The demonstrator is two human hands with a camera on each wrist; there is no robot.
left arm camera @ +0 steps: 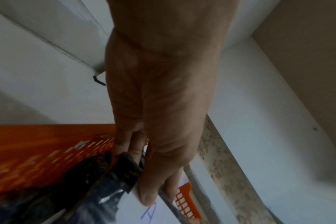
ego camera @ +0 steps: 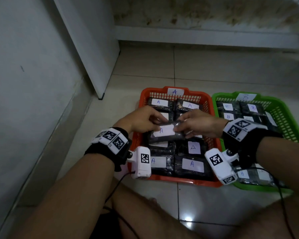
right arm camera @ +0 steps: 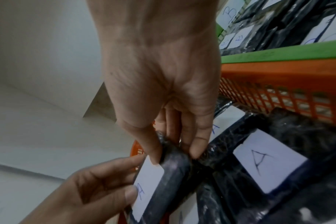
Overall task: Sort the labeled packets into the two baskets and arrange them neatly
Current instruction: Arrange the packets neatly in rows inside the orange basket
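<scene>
Both hands hold one black packet (ego camera: 166, 133) with a white "A" label over the middle of the orange basket (ego camera: 136, 135). My left hand (ego camera: 145, 120) pinches its left end, thumb on the label, and my right hand (ego camera: 193, 125) pinches its right end. The left wrist view shows the thumb of my left hand (left arm camera: 150, 195) on the label of this packet (left arm camera: 113, 181). The right wrist view shows my right hand (right arm camera: 175, 151) gripping the packet (right arm camera: 171, 171). Several "A" packets (ego camera: 192, 165) lie in rows in the orange basket. The green basket (ego camera: 283, 114) at right holds "B" packets (ego camera: 229, 116).
A white door or panel edge (ego camera: 100, 83) and a wall stand to the left of the baskets. A step (ego camera: 214, 35) runs along the back. My legs (ego camera: 145, 214) are on the tiled floor in front, with cables trailing from both wrist cameras.
</scene>
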